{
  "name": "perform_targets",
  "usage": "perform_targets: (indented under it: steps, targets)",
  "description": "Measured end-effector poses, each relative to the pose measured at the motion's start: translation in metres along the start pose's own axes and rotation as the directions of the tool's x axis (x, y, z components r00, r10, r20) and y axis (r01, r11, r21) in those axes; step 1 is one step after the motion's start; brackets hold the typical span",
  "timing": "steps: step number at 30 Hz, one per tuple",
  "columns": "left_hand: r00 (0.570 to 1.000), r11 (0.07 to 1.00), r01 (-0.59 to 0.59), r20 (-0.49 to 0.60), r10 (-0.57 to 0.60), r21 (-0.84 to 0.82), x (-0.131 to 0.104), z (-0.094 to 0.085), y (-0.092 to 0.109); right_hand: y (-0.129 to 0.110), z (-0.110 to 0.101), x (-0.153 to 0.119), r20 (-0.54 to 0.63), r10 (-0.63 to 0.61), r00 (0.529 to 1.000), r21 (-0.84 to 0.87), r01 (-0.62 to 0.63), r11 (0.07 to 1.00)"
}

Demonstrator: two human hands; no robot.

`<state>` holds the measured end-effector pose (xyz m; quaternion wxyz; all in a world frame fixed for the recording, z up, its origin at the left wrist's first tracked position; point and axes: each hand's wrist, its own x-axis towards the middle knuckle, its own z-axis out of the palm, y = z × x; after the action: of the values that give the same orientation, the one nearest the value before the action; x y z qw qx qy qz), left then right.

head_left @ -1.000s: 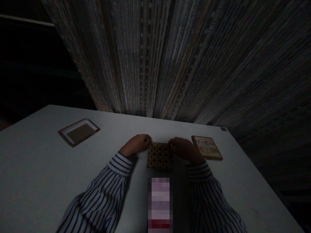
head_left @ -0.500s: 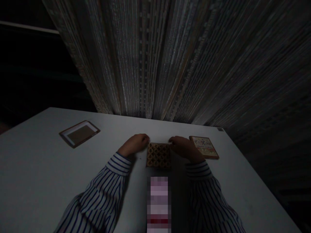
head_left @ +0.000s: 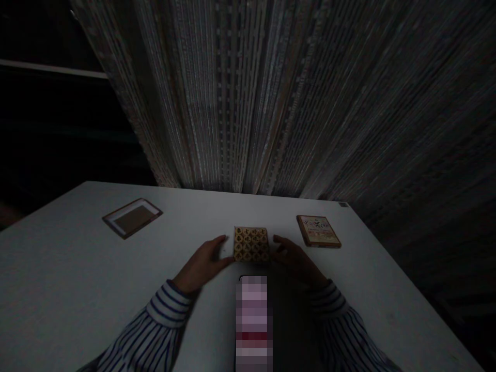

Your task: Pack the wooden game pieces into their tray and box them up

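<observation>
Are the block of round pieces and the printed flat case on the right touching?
Apart. The head view shows a strip of white tabletop between the block of round pieces and the printed flat case.

Perhaps a home; patterned curtain (head_left: 232,103) behind white table (head_left: 116,289).

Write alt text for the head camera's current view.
A left hand and right hand, both open, flank a compact block of round, marked pieces on a white table. A brown-edged rectangular item lies farther left, a printed flat item farther right; a striped curtain hangs behind.
</observation>
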<state>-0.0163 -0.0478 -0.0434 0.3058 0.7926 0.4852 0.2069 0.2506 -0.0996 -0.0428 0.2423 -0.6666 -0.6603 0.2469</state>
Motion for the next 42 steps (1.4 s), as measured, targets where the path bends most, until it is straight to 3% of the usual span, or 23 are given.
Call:
perform_targets:
  steps: [3, 8, 11, 16, 29, 42]
  targets:
    - [0.999, 1.0, 0.001, -0.048, -0.001, 0.015, -0.011, 0.013, 0.003, -0.001, 0.007, -0.006, 0.016, 0.028, 0.999, 0.028, -0.028, 0.999]
    - [0.994, 0.997, 0.005, -0.106, 0.003, 0.081, -0.017, 0.029, 0.005, -0.01, 0.009, -0.012, 0.054, 0.0, 0.999, -0.092, 0.005, 0.996]
    - [0.993, 0.994, -0.025, -0.112, 0.037, 0.106, -0.017, 0.033, 0.006, -0.021, 0.007, -0.016, 0.072, -0.05, 0.996, -0.073, 0.055, 0.996]
    - [0.992, 0.99, -0.059, -0.102, 0.072, 0.125, -0.017, 0.034, 0.005, -0.03, 0.007, -0.018, 0.063, -0.091, 0.994, 0.016, 0.09, 0.996]
    - [0.979, 0.99, -0.1, -0.167, 0.116, 0.101, -0.017, 0.035, 0.004, -0.021, 0.014, -0.014, 0.045, -0.087, 0.995, 0.061, 0.084, 0.995]
    - [0.979, 0.994, -0.061, -0.189, 0.078, 0.093, -0.018, 0.03, 0.003, -0.024, 0.017, -0.013, 0.051, -0.112, 0.992, 0.043, 0.109, 0.993]
